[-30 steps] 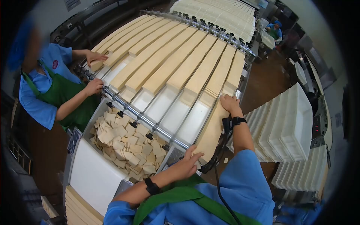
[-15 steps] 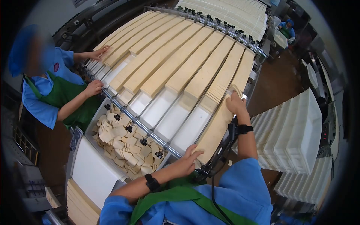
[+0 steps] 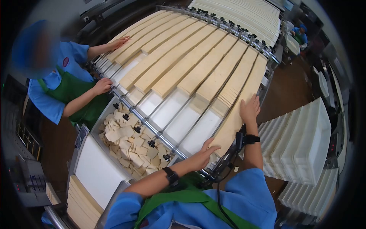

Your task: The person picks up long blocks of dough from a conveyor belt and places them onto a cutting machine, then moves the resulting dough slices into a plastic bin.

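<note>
- Fingers of L hand (image 3: 200, 159), approx 5 o'clock: thumb + index touching near end of R-most pale row (image 3: 230, 131); undersides hidden, can't tell if gripping.
- R hand (image 3: 249, 110), 3 o'clock: fingers straight, spread, laid along outer edge of same row; no clench, nothing wrapped.
- Row lies on R edge of rack (image 3: 173, 111), running from between 4 & 5 up to approx 2 o'clock; hands bracket its near part.
- Few separate slices (image 3: 228, 97) at near end of next row, to R hand's 10 o'clock.
- 8 o'clock, below front rail (image 3: 170, 145): bin w/ square pale pieces (image 3: 135, 147).
- 10 o'clock: co-worker (image 3: 76, 91), one hand at rows, other on rail.
- Step in hand, my read: squaring R-most row alongside its neighbor.
- Next move, judged: calls for even, light pressure at both hands, slices kept flush, no skewing outward toward 3 o'clock.
</note>
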A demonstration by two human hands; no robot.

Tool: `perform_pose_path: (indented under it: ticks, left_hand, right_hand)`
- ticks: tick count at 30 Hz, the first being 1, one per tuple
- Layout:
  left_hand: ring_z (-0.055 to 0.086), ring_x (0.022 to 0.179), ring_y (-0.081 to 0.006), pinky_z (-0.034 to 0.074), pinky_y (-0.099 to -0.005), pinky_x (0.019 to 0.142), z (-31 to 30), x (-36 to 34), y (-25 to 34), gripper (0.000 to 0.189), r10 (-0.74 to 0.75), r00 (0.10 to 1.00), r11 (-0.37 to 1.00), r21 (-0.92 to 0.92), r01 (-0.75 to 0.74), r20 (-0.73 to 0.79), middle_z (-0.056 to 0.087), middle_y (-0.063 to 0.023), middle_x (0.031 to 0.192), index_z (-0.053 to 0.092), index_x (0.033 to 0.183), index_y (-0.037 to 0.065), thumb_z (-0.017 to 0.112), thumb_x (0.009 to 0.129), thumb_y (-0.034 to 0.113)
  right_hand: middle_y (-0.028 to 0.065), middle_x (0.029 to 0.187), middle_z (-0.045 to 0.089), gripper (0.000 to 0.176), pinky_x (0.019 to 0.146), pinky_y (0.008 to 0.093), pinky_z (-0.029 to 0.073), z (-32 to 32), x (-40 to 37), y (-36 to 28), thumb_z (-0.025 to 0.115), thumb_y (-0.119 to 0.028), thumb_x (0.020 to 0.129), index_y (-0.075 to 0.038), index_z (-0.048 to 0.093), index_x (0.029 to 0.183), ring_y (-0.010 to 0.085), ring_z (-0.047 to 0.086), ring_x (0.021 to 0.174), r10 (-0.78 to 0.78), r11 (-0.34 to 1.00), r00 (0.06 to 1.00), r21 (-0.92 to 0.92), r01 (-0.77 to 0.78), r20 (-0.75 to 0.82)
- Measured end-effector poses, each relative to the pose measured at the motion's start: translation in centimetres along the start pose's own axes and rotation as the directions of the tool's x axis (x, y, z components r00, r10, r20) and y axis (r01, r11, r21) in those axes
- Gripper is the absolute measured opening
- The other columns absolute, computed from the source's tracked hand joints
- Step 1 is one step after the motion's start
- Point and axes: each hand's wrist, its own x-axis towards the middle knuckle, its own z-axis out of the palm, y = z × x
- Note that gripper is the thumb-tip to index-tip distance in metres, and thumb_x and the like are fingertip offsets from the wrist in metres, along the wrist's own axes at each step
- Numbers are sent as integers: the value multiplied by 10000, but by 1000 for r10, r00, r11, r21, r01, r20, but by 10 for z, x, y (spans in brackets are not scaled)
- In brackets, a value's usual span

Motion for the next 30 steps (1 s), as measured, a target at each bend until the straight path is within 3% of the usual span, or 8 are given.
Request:
perform_pose_path:
  ticks: [4,9,12,18,23,26,27,30]
  left_hand:
    - [557,958,-384,475,-391,801,-6,-12,-1,699,3,1000,1000,-30,-3,-14,145,-226,1430,330,1354,156,412,722,-132]
    - [335,1251,-390,287,-389,1054,-60,-74,0,708,57,939,998,56,-40,-339,275,-198,1361,358,1326,91,409,642,-85]
    - [219,1331,-385,189,-416,1106,-85,-128,-25,700,-67,860,997,-59,42,-506,261,-213,1357,344,1347,100,437,673,-65]
    - [266,1300,-392,241,-428,1086,-85,-230,-49,656,-264,425,926,-104,364,-866,249,-230,1376,380,1358,152,568,751,-10]
    - [444,1161,-316,365,-385,993,-61,-340,-53,474,-298,4,886,-275,373,-955,392,-177,1297,463,1274,110,592,819,81]
    - [472,1118,-319,391,-388,955,-35,-422,-63,388,-54,-344,764,-261,590,-937,501,-183,1177,497,1192,13,605,833,113]
    - [468,1113,-339,365,-422,976,-29,-446,-50,415,97,-356,561,-245,791,-929,510,-190,1167,493,1193,4,619,823,142]
    - [395,1155,-429,328,-494,983,9,-535,-81,646,145,-709,132,-697,705,-690,386,-259,1295,423,1256,-17,695,750,280]
  right_hand:
    - [243,1462,252,731,1082,491,244,-6,15,3,468,-463,885,1,266,1413,381,240,1361,85,996,956,-32,-80,279]
    - [210,1471,256,713,1049,502,308,-21,14,-7,440,-493,906,-37,255,1423,382,298,1321,110,955,935,-296,-6,336]
    - [202,1504,176,762,1106,478,198,-39,-12,-54,441,-515,904,-41,198,1449,404,189,1369,-25,998,920,-50,48,391]
    - [253,1393,370,582,1089,497,213,12,-82,-151,582,-339,873,-58,407,1351,435,290,1311,-794,606,566,371,704,223]
    - [231,1307,476,455,1062,502,265,-5,-184,-278,645,-216,803,-41,536,1209,446,363,1259,-969,246,191,639,729,155]
    - [216,1253,527,409,1057,476,289,1,-254,-328,665,-218,789,-57,580,1155,425,410,1232,-990,121,31,725,678,137]
    - [214,1235,542,383,1053,474,297,0,-276,-343,665,-218,790,-55,597,1130,425,418,1225,-989,96,-28,775,625,145]
    - [222,1208,555,336,1038,471,325,21,-350,-385,655,-214,794,-45,620,1082,432,440,1196,-982,-3,-155,819,573,105]
